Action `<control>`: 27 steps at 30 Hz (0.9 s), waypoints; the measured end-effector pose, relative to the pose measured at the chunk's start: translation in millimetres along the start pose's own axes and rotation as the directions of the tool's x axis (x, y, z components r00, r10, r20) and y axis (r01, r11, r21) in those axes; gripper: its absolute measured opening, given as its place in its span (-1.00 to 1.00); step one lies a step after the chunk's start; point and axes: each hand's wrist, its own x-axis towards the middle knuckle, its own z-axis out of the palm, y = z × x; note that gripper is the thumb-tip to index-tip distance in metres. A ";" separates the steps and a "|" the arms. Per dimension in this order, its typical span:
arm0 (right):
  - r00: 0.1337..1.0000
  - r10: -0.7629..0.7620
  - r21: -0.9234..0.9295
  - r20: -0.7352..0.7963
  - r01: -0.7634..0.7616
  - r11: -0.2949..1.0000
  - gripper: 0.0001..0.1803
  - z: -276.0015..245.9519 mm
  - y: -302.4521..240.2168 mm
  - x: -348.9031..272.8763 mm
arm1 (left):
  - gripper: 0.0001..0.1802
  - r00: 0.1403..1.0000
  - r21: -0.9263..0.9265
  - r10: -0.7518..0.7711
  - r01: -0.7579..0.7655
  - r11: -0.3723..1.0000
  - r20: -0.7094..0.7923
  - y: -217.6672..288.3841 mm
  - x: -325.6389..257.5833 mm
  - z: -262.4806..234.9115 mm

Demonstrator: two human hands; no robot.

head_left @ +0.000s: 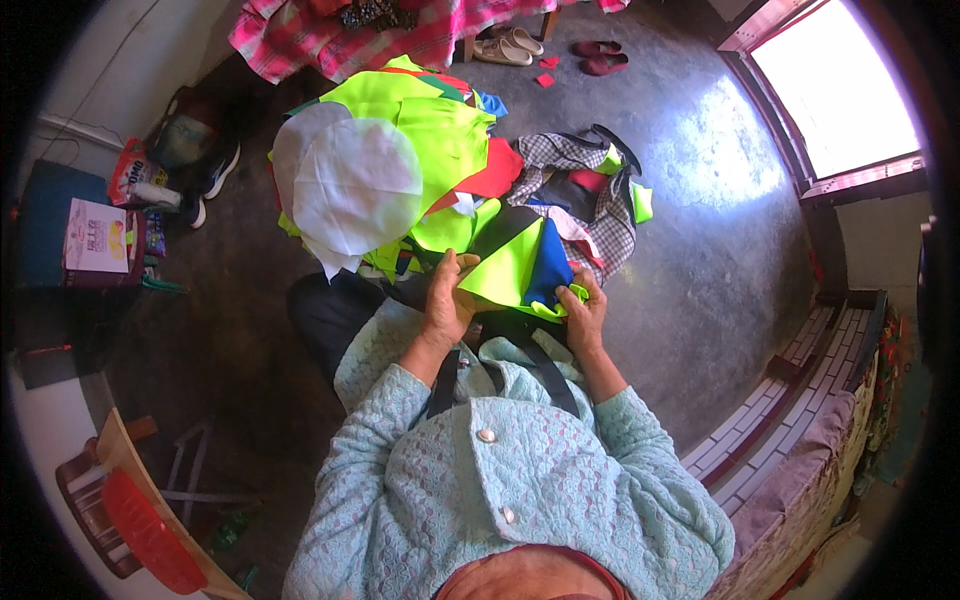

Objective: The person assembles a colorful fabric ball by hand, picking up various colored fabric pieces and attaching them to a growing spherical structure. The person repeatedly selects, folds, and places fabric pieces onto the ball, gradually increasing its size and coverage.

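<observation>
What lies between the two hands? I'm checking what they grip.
In the head view, a neon-yellow cloth piece with a blue panel spans from left hand to right hand.

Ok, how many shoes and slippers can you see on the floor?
5, possibly more hidden. Two beige slippers lie by the checked cloth at the top, two dark red slippers right of them, and one dark sneaker sits by the bag at left.

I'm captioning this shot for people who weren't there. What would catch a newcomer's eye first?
The heap of neon yellow-green fabric pieces on the grey floor, topped by round white cloth cut-outs, dominates the centre. Just below, the left hand and right hand grip a folded yellow-green and blue cloth piece.
</observation>
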 end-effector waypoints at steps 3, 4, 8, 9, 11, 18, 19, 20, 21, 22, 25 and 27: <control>1.000 0.002 0.060 0.023 -0.003 0.998 -0.82 -0.4 -2.9 -1.1 | -0.55 0.994 0.132 -0.104 0.106 0.985 -0.022 6.5 1.8 10.5; 1.000 0.008 0.069 -0.003 -0.008 0.998 -0.84 0.4 -5.0 -2.6 | -0.54 0.991 0.244 -0.129 0.130 0.961 -0.017 7.2 3.3 14.5; 0.982 0.142 0.190 -0.121 -0.117 0.975 -0.88 3.3 -27.0 -6.6 | -0.57 0.996 0.316 -0.081 0.071 0.946 0.021 3.2 3.9 14.2; 0.967 0.204 0.245 -0.154 -0.163 0.956 -0.88 2.8 -31.0 -6.9 | -0.58 0.999 0.281 -0.026 0.012 0.960 0.047 3.7 2.1 17.1; 0.963 0.207 0.290 -0.172 -0.151 0.945 -0.83 -7.8 -20.3 -3.2 | -0.61 0.998 0.266 0.041 -0.053 0.962 0.051 13.1 -5.6 18.1; 0.989 -0.047 -0.049 -0.138 0.040 0.998 -0.72 -1.4 -13.7 -8.4 | -0.54 0.989 0.199 0.114 -0.130 0.971 0.090 43.2 -23.2 27.3; 0.989 -0.105 -0.150 -0.101 0.089 0.985 -0.72 -1.4 -14.3 -9.4 | -0.53 0.988 0.213 0.114 -0.134 0.968 0.104 45.1 -26.2 28.8; 0.985 -0.160 -0.248 -0.061 0.141 0.959 -0.72 -2.7 -16.2 -13.3 | -0.52 0.985 0.220 0.123 -0.147 0.964 0.121 44.7 -27.6 30.8; 0.976 -0.217 -0.337 -0.011 0.201 0.920 -0.71 1.3 -21.7 -13.7 | -0.51 0.980 0.227 0.140 -0.169 0.959 0.138 46.6 -27.4 32.8; 0.976 -0.220 -0.366 -0.006 0.202 0.909 -0.71 2.5 -22.0 -14.5 | -0.50 0.978 0.256 0.123 -0.163 0.953 0.166 52.8 -30.4 40.6; 0.968 -0.249 -0.394 -0.004 0.228 0.891 -0.71 6.2 -23.5 -15.0 | -0.49 0.947 0.311 0.211 -0.281 0.908 0.242 67.3 -28.8 60.7; 0.961 -0.276 -0.420 0.019 0.258 0.870 -0.71 8.8 -25.1 -14.8 | -0.51 0.924 0.339 0.270 -0.354 0.872 0.270 80.3 -25.1 75.1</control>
